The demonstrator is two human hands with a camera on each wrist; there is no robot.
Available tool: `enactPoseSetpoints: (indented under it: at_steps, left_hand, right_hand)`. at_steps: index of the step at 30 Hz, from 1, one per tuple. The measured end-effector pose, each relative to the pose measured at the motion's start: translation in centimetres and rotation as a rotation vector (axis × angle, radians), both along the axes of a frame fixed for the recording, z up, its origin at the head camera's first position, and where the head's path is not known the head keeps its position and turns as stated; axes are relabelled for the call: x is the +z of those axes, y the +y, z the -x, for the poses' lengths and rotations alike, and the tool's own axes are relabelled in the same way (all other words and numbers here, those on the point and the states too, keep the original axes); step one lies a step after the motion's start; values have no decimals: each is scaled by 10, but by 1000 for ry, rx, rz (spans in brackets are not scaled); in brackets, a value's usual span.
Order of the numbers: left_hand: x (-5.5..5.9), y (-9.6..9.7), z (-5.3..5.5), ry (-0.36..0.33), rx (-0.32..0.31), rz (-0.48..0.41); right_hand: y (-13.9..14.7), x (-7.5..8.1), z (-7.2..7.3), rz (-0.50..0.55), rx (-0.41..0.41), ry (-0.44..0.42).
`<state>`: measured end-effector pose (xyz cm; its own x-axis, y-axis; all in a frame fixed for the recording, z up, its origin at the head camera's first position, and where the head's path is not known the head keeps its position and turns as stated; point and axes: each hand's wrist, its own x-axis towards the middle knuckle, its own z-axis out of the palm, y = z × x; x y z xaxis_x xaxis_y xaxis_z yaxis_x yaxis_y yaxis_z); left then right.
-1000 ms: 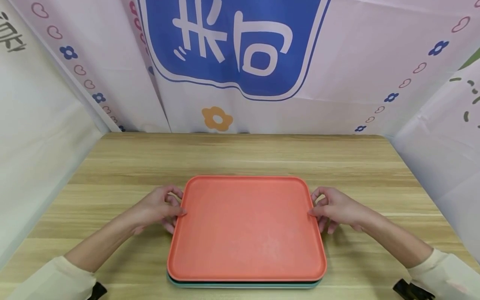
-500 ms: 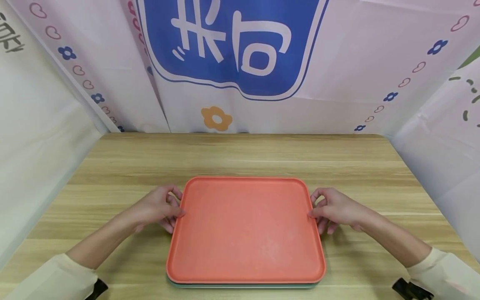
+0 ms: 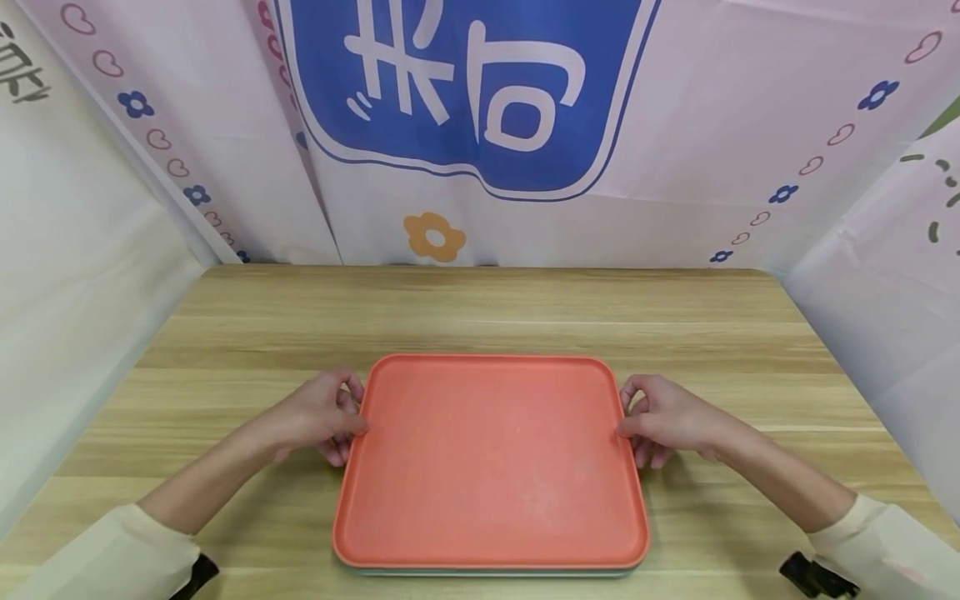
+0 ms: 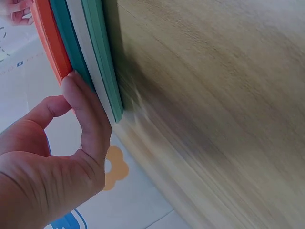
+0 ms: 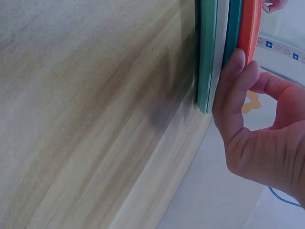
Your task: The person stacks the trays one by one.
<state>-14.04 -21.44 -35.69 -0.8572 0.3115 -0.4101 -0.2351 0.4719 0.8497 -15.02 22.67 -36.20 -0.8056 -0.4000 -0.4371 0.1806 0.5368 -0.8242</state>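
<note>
A coral-red rectangular tray (image 3: pixel 491 467) lies on top of a stack of trays near the front of the table. Under it, the left wrist view shows a dark teal tray (image 4: pixel 70 43), a white tray (image 4: pixel 85 43) and a light green tray (image 4: pixel 105 62) at the bottom. My left hand (image 3: pixel 330 417) pinches the red tray's left edge, thumb on the rim and fingers along the side. On the opposite edge, my right hand (image 3: pixel 663 421) pinches the same tray likewise. In the right wrist view its fingertips also reach beside the teal tray (image 5: pixel 233 28).
The stack stands on a wood-grain table (image 3: pixel 480 308). A printed cloth (image 3: pixel 675 142) hangs behind it, and pale cloth walls (image 3: pixel 82 250) rise along the left and right sides.
The red tray has come down slightly toward the front, and the dark gap above the lower trays at its front edge has closed. Both hands keep hold of it, nearly in place.
</note>
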Motion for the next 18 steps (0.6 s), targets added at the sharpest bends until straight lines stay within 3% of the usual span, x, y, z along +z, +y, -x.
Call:
enactPoseSetpoints:
  at_steps: [18]
  left_hand:
    - [-4, -1, 0, -2, -7, -2]
  right_hand:
    - [-1, -1, -1, 6, -27, -7]
